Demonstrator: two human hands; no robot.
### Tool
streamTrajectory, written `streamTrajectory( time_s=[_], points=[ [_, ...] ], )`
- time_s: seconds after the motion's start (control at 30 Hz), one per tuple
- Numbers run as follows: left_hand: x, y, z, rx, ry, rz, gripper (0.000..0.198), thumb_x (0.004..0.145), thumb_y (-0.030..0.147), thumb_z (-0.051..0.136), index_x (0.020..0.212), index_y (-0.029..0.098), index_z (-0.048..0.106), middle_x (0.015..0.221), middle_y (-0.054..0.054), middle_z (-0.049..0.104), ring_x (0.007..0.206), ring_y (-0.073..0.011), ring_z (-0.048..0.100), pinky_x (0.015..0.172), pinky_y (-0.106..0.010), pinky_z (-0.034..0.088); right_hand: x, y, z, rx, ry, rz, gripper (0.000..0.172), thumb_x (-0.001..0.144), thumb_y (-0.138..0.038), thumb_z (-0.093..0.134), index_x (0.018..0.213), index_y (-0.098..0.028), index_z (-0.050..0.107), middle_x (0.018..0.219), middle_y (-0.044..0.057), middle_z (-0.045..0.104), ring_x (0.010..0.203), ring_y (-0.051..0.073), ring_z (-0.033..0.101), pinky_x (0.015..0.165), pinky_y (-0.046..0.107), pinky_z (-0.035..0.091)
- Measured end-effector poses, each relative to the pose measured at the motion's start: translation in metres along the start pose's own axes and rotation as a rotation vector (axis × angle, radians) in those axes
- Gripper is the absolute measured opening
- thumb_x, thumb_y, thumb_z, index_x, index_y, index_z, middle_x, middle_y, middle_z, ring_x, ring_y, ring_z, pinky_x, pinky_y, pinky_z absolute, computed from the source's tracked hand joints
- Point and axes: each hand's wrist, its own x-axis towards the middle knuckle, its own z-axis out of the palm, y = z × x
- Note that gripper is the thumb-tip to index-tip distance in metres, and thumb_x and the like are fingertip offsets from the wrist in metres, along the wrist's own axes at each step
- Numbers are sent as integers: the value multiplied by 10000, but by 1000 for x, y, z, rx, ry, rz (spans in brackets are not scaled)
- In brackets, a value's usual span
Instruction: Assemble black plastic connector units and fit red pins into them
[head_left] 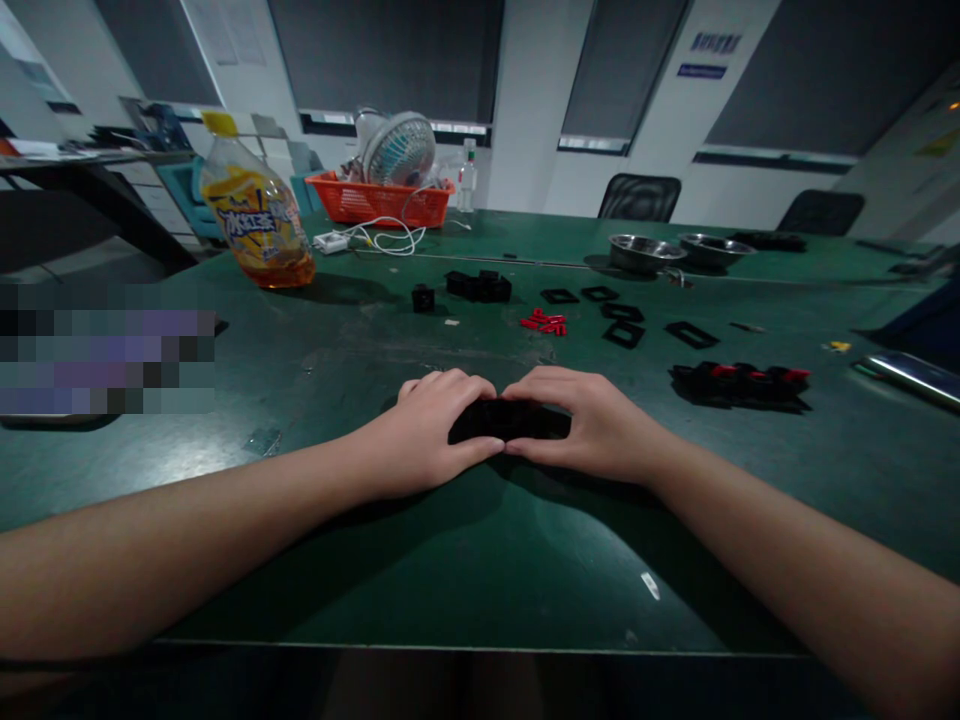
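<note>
A long, flat black plastic part (508, 419) lies lengthwise, left to right, on the green table (480, 570), about midway across it and toward the near edge. Both hands cover its ends and rear side; only its dark middle stretch shows between them.

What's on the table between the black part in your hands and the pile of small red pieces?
Nothing: in the head view, the green table is bare between the black part, held by both hands, and the red pieces, apart from faint scuffs.

bottle label (251, 222) lettering too blurred to read, wall signs (702, 70) illegible
</note>
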Motion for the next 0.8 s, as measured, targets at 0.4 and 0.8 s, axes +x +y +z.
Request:
streamTrajectory(
  time_s=[0.4, 0.8],
  points=[
    [0, 1, 0, 1, 1, -1, 372, 892, 434, 524, 1185, 205, 525, 1203, -97, 581, 1139, -275, 511, 974, -490, 391, 0, -1, 0, 7, -5, 12, 317, 787, -337, 705, 1057, -173, 682, 979, 79, 693, 912, 202, 644, 803, 329, 503],
    [0, 0, 0, 8, -1, -5, 380, 890, 443, 522, 1197, 220, 523, 1211, -93, 581, 1146, -277, 510, 985, -483, 388, -1, 0, 0, 13, -9, 12, 315, 789, -345, 706, 1055, -177, 682, 983, 79, 693, 911, 205, 645, 798, 333, 504]
  ],
)
